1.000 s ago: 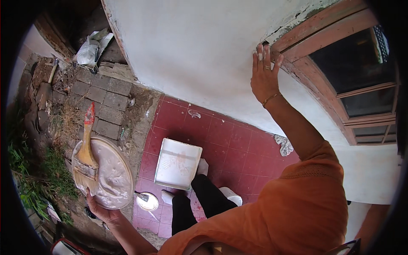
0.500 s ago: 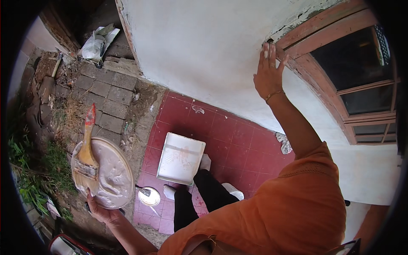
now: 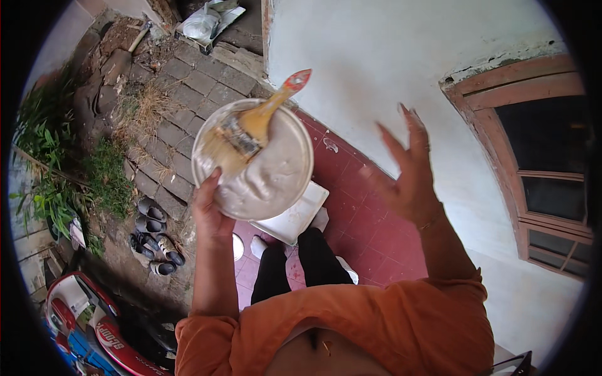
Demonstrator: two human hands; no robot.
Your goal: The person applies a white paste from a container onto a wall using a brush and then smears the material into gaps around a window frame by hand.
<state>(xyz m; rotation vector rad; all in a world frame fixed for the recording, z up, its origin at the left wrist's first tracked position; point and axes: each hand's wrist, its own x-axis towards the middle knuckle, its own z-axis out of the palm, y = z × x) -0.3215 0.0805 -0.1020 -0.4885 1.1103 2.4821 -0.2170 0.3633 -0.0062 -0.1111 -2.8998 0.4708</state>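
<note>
My left hand (image 3: 212,203) grips the near edge of a round, pale lid (image 3: 306,135) that carries a smeared layer of white paste (image 3: 269,188). The thumb is over the rim; the other fingers are mostly hidden beneath. A wide paintbrush (image 3: 254,124) lies across the paste, its yellow handle with a red tip pointing up and right past the rim. To the right, my right hand (image 3: 411,172) is raised in front of the white wall (image 3: 351,56), empty, fingers spread and partly blurred. It is off the wooden window frame (image 3: 483,122).
A white paint tray (image 3: 291,216) rests on red floor tiles (image 3: 357,188) by my feet, partly behind the lid. Several sandals (image 3: 153,229) lie on the ground at left. Plants (image 3: 56,169) and a red motorbike (image 3: 106,332) are further left. A bagged bundle (image 3: 204,25) lies at the far end.
My right hand has come away from the corner of the window frame, drawing back toward me. My left hand has brought the lid and brush up and to the right, over the tray.
</note>
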